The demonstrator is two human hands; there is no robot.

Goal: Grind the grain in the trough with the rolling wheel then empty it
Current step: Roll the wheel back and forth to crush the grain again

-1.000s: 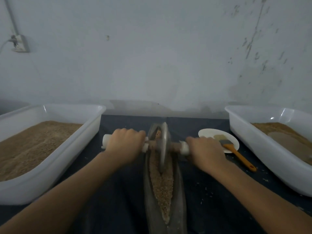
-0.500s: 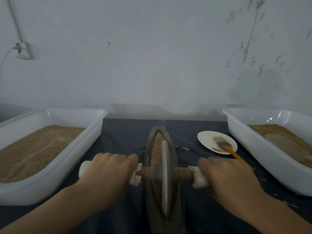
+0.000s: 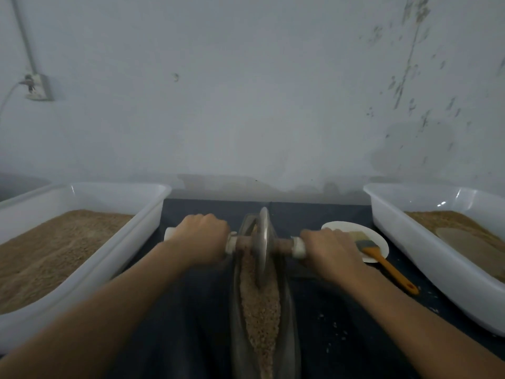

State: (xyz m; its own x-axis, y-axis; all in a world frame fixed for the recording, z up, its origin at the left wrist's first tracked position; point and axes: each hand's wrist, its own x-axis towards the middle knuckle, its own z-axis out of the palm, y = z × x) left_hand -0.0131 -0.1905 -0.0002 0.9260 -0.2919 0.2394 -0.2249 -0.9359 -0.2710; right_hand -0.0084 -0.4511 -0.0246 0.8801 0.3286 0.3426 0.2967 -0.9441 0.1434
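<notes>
Head view: forward and down over a dark table [image 3: 191,324], pale wall behind.
Left hand [image 3: 200,237]: fingers curled round the white left handle [image 3: 170,232] of the axle, knuckles up.
Right hand [image 3: 332,248]: fingers wrapped round the white right handle [image 3: 297,247], gripping.
Rolling wheel [image 3: 263,242]: upright metal disc, edge down in the far end of the trough.
Trough [image 3: 287,310]: narrow, boat-shaped, lengthwise between the forearms.
Grain [image 3: 261,310]: coarse brown, filling the trough's near stretch.
Left tub [image 3: 109,255]: white, heaped with brown grain.
Right tub [image 3: 410,255]: white, partly filled with brown grain.
Plate [image 3: 336,225]: white, just beyond the right hand.
Brush [image 3: 382,261]: orange handle, bristles resting on the plate.
</notes>
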